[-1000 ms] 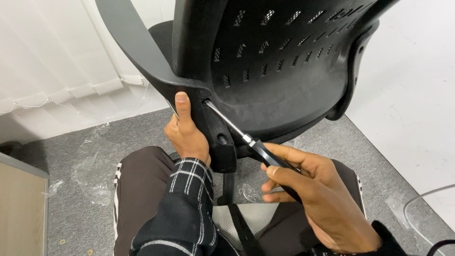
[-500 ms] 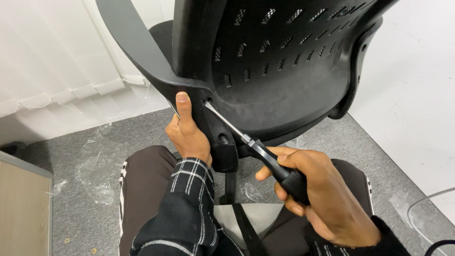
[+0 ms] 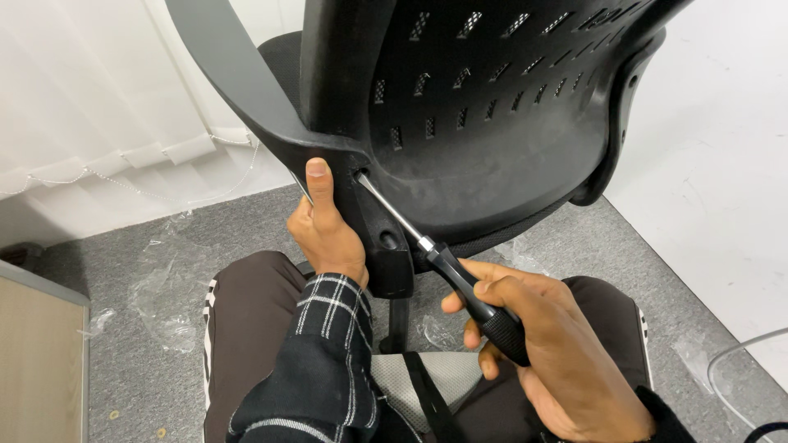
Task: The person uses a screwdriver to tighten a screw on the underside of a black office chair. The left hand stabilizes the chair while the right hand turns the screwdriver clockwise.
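Observation:
A black office chair point(image 3: 492, 123) is tipped toward me, its perforated plastic backrest facing the camera. My left hand point(image 3: 327, 230) grips the base of the chair's grey armrest bracket point(image 3: 246, 90), thumb pressed up along it. My right hand point(image 3: 546, 353) is closed around the black handle of a screwdriver point(image 3: 460, 279). The metal shaft runs up and left, and its tip sits in a hole in the bracket beside my left thumb. My left sleeve is dark plaid.
My legs in dark trousers point(image 3: 246, 328) lie under the chair on grey carpet point(image 3: 123, 271). Clear plastic wrap point(image 3: 168, 295) is crumpled on the left. A white wall point(image 3: 714, 180) stands right, white blinds point(image 3: 98, 107) left, a wooden panel point(image 3: 37, 361) at bottom left.
My right hand has shifted its fingers around the screwdriver handle, turning it, while the tip stays in the bracket hole. The left hand and chair have held still.

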